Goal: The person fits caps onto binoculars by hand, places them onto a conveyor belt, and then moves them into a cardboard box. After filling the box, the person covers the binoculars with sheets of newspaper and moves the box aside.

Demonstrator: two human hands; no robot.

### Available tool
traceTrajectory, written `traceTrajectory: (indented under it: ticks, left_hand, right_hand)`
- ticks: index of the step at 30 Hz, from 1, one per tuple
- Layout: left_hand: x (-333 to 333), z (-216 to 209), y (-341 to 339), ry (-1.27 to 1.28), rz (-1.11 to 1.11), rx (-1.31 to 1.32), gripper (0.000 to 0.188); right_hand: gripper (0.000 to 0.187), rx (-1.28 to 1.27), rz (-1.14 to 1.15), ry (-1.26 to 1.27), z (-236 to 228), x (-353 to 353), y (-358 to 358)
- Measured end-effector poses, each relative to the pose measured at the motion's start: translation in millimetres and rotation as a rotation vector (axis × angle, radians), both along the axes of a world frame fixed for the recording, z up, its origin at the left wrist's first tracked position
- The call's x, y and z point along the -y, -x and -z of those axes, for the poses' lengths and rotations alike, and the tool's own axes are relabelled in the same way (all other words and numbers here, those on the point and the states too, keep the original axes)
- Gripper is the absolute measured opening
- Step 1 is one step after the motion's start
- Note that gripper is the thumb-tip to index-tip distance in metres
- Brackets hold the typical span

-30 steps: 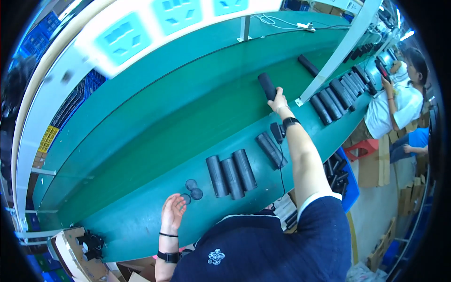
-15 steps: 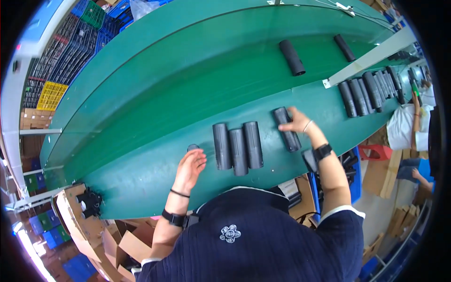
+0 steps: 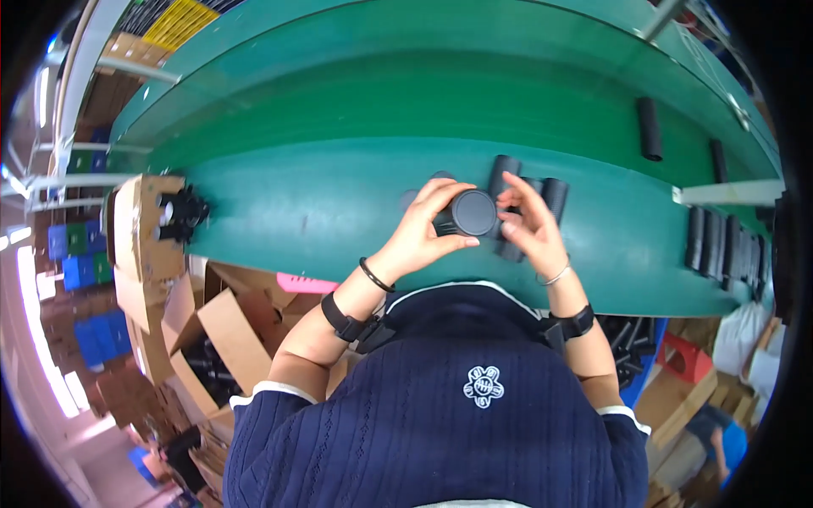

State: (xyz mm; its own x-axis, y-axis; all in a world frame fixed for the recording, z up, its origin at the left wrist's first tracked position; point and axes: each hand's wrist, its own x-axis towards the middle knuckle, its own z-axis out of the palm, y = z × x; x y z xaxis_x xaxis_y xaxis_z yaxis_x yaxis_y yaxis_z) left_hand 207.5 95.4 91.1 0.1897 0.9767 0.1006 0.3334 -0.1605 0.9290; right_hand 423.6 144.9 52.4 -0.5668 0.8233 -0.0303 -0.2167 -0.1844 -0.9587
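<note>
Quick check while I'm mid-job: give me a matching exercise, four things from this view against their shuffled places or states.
1. Left hand
2. Yellow crate
3. Red stool
4. Open cardboard box

A. Lower right of the picture
B. Lower left, with dark parts inside
C. Gripping a black cylinder
D. Upper left of the picture

Pairs: 1-C, 2-D, 3-A, 4-B

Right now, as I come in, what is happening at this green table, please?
A person's left hand holds a black cylinder, its round end facing the camera. The right hand is open beside it; any contact is unclear. More cylinders lie on the green table, partly hidden by the right hand, and a row of cylinders lies farther right.
</note>
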Motion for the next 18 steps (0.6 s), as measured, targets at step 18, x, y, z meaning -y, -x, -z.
traceTrajectory:
  ticks: [18]
  left_hand:
    - [67.1,90.3,100.9,0.287,-0.045,0.213,0.073]
  right_hand:
    - [0.036,0.172,-0.225,0.4,36.8,38.4,137.1]
